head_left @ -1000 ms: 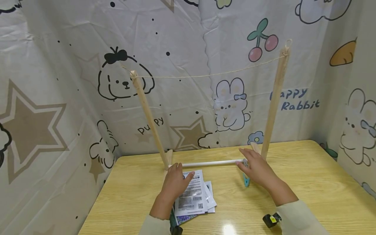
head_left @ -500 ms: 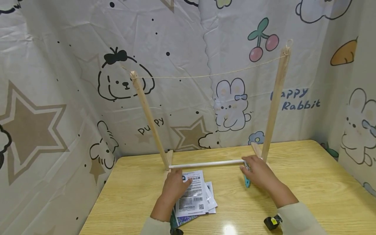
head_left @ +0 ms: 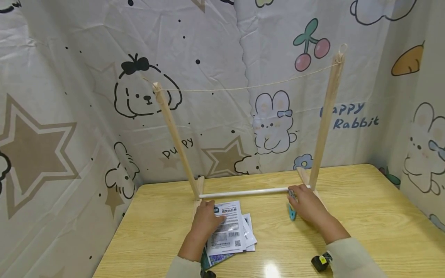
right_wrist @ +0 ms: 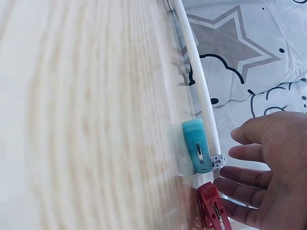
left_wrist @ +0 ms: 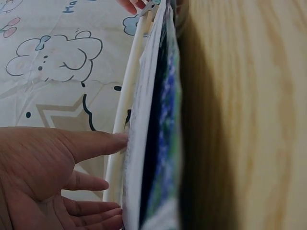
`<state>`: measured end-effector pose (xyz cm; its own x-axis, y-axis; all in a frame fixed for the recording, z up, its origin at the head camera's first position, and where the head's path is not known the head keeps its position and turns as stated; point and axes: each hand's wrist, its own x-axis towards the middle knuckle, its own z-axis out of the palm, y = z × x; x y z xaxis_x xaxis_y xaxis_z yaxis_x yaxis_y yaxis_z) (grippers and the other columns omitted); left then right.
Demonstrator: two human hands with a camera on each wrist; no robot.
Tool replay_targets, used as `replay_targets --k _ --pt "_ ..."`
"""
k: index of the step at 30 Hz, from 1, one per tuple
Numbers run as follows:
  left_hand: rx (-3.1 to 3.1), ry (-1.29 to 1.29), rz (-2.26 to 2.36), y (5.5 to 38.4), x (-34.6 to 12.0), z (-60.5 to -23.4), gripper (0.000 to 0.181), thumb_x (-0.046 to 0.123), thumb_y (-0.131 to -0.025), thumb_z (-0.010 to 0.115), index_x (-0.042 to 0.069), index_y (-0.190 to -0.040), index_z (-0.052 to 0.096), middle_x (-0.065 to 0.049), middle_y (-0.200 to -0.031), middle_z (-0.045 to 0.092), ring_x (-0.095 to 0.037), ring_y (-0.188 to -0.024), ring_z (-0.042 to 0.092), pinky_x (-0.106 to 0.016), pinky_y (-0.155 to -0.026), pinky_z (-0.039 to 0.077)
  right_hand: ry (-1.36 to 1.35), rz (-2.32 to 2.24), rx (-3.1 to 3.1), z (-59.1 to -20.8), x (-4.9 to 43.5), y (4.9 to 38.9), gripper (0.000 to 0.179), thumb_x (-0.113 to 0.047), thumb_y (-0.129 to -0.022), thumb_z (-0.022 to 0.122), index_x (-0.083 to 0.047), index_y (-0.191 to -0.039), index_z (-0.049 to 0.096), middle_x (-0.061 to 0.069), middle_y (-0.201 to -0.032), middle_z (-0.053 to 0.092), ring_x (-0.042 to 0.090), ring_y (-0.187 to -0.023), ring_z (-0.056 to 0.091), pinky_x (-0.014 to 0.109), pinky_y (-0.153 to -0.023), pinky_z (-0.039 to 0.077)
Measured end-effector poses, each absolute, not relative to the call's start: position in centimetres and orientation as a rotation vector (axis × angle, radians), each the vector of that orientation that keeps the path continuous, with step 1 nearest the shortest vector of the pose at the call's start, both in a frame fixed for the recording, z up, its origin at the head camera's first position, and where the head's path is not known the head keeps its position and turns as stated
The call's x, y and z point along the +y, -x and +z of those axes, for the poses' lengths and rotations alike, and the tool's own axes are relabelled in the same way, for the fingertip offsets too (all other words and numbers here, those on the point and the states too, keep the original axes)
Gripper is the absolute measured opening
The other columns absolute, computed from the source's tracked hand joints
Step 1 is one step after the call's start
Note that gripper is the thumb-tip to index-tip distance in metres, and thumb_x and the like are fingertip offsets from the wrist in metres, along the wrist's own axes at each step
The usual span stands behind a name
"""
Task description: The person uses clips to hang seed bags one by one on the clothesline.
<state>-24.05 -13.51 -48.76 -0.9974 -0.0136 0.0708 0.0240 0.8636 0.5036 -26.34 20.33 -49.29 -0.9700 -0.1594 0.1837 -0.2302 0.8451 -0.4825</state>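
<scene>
In the head view my left hand (head_left: 205, 222) lies at the left edge of a stack of printed packets (head_left: 227, 233). The left wrist view shows its fingers extended and thumb tip right at the white face of the top packet (left_wrist: 144, 120). My right hand (head_left: 307, 202) is at the right end of a white rod (head_left: 245, 193), over a few clothespins. Seen from the right wrist, its loosely bent fingers are beside a teal clothespin (right_wrist: 195, 146), a small grey-white clip (right_wrist: 218, 161) and a red clothespin (right_wrist: 213, 206), with fingertips right at the red one.
Two wooden posts, the left (head_left: 177, 146) and the right (head_left: 325, 123), stand on feet on the wooden table (head_left: 139, 239). A thin string (head_left: 226, 90) hangs slack between their tops. Behind is a patterned cloth (head_left: 222, 46).
My left hand has come down slightly from the rod's left end onto the packets. My right hand has lowered, its fingers drawing in around the clothespins. Packets and frame stay put.
</scene>
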Motion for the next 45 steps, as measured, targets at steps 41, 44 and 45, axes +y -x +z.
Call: replay_targets --k 41,44,45 --pt "-2.803 -0.037 -1.125 25.5 -15.5 -50.5 0.065 -0.013 -0.071 0.068 0.004 -0.134 0.061 -0.019 -0.101 0.061 -0.026 -0.087 0.059 -0.042 -0.075 0.052 -0.274 0.954 -2.884 -50.6 20.8 27.2 0.028 -0.007 -0.096 0.064 -0.003 -0.124 0.065 0.018 -0.106 0.064 0.029 -0.092 0.068 0.048 -0.081 0.056" --pt "-2.784 -0.014 -1.174 25.7 -15.8 -50.7 0.061 -0.014 -0.072 0.065 0.003 -0.131 0.062 -0.012 -0.091 0.061 -0.020 -0.079 0.054 -0.034 -0.067 0.046 -0.262 0.970 -2.876 -50.6 20.8 27.2 0.025 -0.007 -0.096 0.065 -0.003 -0.121 0.066 0.016 -0.106 0.064 0.026 -0.091 0.068 0.047 -0.082 0.057" --pt "-2.779 -0.016 -1.204 25.8 -15.9 -50.7 0.059 -0.013 -0.073 0.065 0.004 -0.130 0.063 -0.010 -0.090 0.060 -0.018 -0.078 0.053 -0.032 -0.066 0.044 -0.264 0.971 -2.873 -50.6 20.8 27.3 0.025 -0.007 -0.096 0.065 -0.003 -0.120 0.066 0.016 -0.105 0.064 0.026 -0.091 0.067 0.046 -0.082 0.057"
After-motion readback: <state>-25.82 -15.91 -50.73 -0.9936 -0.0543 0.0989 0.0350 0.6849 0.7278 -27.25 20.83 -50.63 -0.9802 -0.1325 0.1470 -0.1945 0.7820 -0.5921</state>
